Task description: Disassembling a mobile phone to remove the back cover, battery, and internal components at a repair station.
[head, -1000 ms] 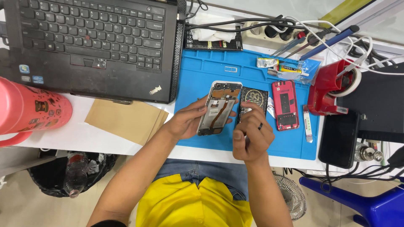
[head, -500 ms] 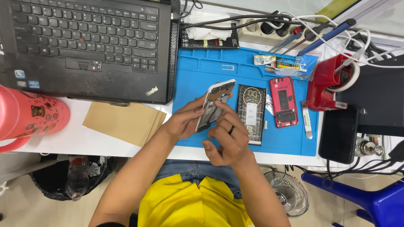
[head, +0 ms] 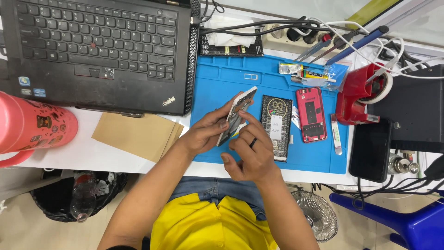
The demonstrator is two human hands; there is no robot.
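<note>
While left hand [head: 203, 134] clamps phone [head: 236, 115] tilted on edge above blue mat [head: 222, 78], right hand [head: 247, 155] meets lower end, fingertips pinched there; whether tiny part sits between them, cannot tell. Left grip closed round phone edges.

Risks, as judgement: phone tilted, held by edges only, could slip onto mat; small loose parts could drop out, roll off desk [head: 88, 155].

Count: one phone in hand, one black part [head: 276, 125], one red part [head: 311, 115], one laptop [head: 97, 51], one pink bottle [head: 32, 127], one tape dispenser [head: 358, 95].

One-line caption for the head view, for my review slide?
Both hands, left hand and right hand, hold an opened phone tilted above a blue mat.
</note>
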